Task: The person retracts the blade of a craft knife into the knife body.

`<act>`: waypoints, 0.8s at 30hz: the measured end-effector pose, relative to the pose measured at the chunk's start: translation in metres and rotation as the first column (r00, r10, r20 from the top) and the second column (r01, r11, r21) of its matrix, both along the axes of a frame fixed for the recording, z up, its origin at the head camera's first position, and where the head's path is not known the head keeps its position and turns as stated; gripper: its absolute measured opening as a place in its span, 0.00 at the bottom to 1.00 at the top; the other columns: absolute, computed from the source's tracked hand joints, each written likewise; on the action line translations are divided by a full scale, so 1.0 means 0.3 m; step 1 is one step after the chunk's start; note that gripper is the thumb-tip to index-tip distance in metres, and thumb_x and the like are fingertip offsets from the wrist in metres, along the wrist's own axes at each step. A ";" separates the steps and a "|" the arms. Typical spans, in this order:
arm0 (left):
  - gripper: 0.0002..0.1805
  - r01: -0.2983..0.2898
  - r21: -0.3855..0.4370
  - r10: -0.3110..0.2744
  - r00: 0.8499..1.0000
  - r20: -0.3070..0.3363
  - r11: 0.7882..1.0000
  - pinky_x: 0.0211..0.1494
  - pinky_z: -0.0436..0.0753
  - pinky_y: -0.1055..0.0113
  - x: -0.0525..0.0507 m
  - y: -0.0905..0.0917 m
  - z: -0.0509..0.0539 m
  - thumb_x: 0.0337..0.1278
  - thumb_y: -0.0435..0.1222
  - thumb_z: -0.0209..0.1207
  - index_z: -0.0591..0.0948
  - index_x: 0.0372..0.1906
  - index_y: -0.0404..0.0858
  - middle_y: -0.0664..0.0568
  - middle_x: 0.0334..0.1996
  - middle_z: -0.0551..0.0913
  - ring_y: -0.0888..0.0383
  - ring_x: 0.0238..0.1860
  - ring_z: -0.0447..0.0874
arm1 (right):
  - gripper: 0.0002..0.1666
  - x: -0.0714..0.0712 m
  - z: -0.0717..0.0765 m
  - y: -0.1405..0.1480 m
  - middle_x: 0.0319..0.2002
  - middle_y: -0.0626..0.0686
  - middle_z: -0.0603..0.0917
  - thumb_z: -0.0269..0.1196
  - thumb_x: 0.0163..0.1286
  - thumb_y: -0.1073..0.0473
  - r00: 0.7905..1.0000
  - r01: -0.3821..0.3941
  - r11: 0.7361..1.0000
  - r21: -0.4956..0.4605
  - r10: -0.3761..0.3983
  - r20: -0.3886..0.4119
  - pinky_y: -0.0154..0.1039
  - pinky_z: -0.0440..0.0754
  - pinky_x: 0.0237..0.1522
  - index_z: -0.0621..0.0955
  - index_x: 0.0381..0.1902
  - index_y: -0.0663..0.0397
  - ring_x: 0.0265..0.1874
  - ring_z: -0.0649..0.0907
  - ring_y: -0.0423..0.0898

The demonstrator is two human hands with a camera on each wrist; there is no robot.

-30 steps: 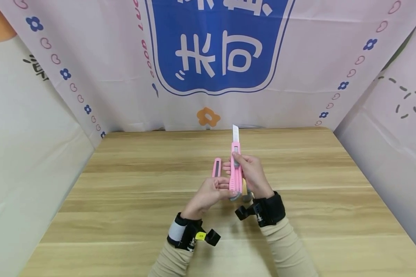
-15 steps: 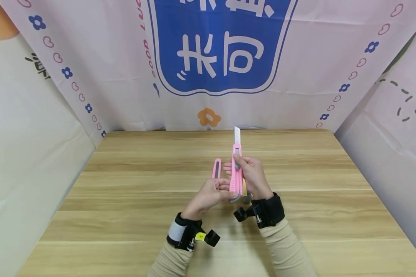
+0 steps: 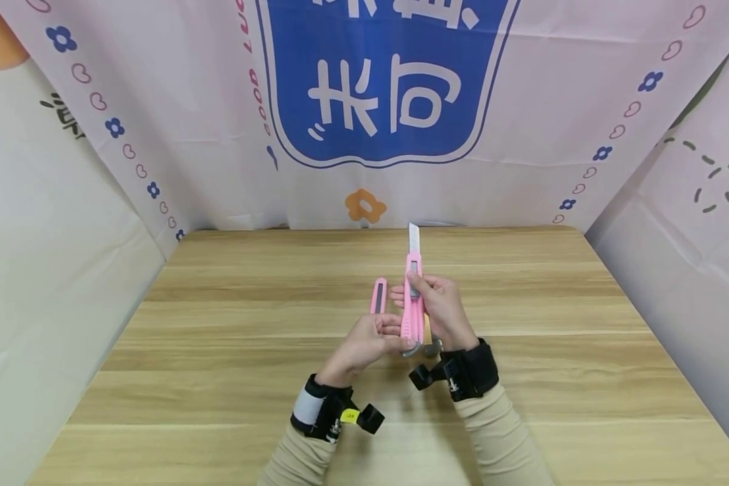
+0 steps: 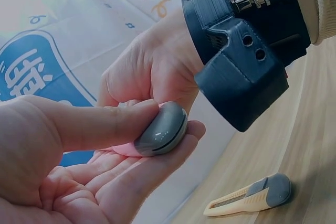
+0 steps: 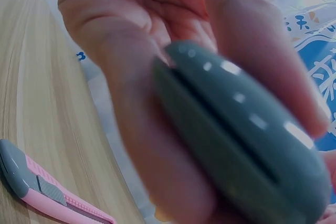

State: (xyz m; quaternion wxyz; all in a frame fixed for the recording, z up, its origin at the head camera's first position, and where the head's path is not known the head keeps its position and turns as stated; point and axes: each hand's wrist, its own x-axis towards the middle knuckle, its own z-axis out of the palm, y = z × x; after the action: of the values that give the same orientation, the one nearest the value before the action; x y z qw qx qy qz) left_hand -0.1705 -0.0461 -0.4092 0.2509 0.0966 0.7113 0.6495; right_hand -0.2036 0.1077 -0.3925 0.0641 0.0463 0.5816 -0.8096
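Note:
A pink utility knife [image 3: 413, 307] is held up over the table, its blade [image 3: 414, 239] sticking out and pointing away from me. My left hand [image 3: 366, 341] pinches its grey-capped tail end between thumb and fingers; that cap [image 4: 164, 130] shows large in the left wrist view. Further up the body, my right hand [image 3: 445, 307] grips the knife, its thumb lying on the slider. A second pink utility knife [image 3: 379, 295] lies on the table beyond my left hand, partly hidden by it. Below my right hand rests a yellow utility knife [image 4: 249, 198] with a grey end.
The wood-grain table [image 3: 231, 351] runs back to a printed cloth [image 3: 219, 169] hanging behind it. More cloth hangs at both sides. A black strap with a camera mount [image 3: 334, 408] sits on each wrist.
The held knife and its blade tip have come very slightly nearer to me. Both hands keep the same hold, and the knives on the table have not moved.

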 end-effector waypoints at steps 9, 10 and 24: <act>0.20 0.007 -0.003 -0.007 1.000 -0.012 1.000 0.45 0.87 0.71 -0.003 -0.004 0.000 0.53 0.25 0.61 0.77 0.53 0.25 0.33 0.49 0.84 0.62 0.39 0.88 | 0.21 0.002 0.002 -0.003 0.29 0.53 0.91 0.53 0.73 0.64 1.000 -0.005 1.000 0.017 0.005 0.000 0.36 0.89 0.40 0.71 0.55 0.80 0.27 0.89 0.39; 0.20 0.010 -0.001 -0.010 1.000 -0.015 1.000 0.45 0.87 0.72 -0.004 -0.004 0.000 0.53 0.24 0.61 0.77 0.53 0.24 0.32 0.49 0.84 0.62 0.40 0.88 | 0.22 0.002 0.002 -0.002 0.30 0.54 0.91 0.53 0.73 0.64 1.000 -0.007 1.000 0.019 0.007 -0.001 0.36 0.89 0.40 0.71 0.55 0.80 0.27 0.89 0.39; 0.22 0.022 0.024 -0.022 0.999 0.027 0.999 0.51 0.87 0.67 -0.010 0.005 -0.002 0.56 0.29 0.62 0.76 0.56 0.27 0.35 0.50 0.84 0.63 0.40 0.87 | 0.24 -0.006 0.011 0.027 0.31 0.46 0.90 0.52 0.75 0.62 0.998 -0.070 0.996 0.063 0.070 0.000 0.36 0.88 0.45 0.69 0.60 0.77 0.31 0.89 0.38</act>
State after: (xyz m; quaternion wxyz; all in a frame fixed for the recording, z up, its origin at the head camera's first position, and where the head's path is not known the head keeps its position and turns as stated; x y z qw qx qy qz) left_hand -0.1735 -0.0446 -0.4097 0.2663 0.0987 0.6989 0.6564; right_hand -0.2054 0.1157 -0.3892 0.0902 0.0270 0.6083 -0.7881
